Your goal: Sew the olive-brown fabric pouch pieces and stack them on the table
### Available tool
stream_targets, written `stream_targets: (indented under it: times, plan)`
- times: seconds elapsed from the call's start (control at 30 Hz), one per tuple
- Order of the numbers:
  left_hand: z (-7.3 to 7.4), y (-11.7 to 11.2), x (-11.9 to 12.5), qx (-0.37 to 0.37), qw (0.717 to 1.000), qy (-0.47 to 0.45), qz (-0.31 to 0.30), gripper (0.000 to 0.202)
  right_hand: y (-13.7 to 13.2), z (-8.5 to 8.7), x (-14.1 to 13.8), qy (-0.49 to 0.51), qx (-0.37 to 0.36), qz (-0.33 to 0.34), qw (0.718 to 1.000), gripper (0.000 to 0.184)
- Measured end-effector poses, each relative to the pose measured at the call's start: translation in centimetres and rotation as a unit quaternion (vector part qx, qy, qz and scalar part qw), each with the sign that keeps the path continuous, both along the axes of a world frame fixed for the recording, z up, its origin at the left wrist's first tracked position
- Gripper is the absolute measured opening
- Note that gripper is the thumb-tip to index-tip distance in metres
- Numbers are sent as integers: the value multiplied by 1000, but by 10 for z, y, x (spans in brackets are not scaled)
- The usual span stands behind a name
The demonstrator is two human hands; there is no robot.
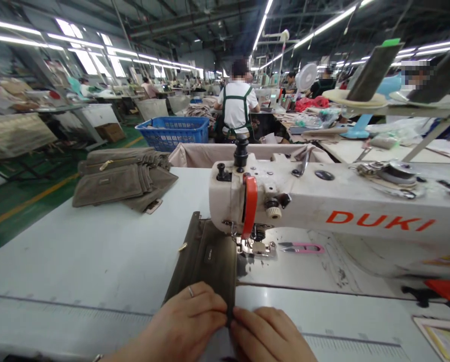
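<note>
A dark olive fabric piece [206, 261] with a small label and a zipper pull lies on the white table, its far end under the presser foot [255, 247] of a white DUKI sewing machine [323, 201]. My left hand [187, 322], with a ring, has its fingers curled onto the near edge of the fabric. My right hand [270, 334] pinches the same edge beside it, fingertips meeting at the fabric's near right corner.
A stack of matching olive pieces [123, 178] sits at the far left of the table. Pink thread snips [302, 248] lie under the machine arm. A blue basket [174, 131] and a person in a white shirt [236, 105] are beyond the table.
</note>
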State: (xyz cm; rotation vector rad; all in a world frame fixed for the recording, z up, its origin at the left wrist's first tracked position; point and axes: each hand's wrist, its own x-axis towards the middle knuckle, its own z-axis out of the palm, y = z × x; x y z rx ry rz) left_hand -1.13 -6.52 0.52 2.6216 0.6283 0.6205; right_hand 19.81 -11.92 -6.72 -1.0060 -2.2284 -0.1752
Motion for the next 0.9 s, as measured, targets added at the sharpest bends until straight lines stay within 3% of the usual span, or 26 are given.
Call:
stream_targets:
  times: [0.2, 0.43, 0.7, 0.9]
  plan:
    - [0, 15, -1, -31, 999, 12, -4, 28, 16, 5, 2, -2, -30, 11, 999, 22]
    - [-8, 35, -6, -58, 998, 21, 0, 31, 34, 23, -3, 19, -65, 22, 997, 26]
    - [-16, 58, -2, -34, 999, 17, -10, 30, 48, 42, -1, -3, -157, 5, 988, 29]
    - [-20, 75, 2, -12, 1000, 15, -3, 31, 61, 45, 2, -17, -186, -14, 982, 33]
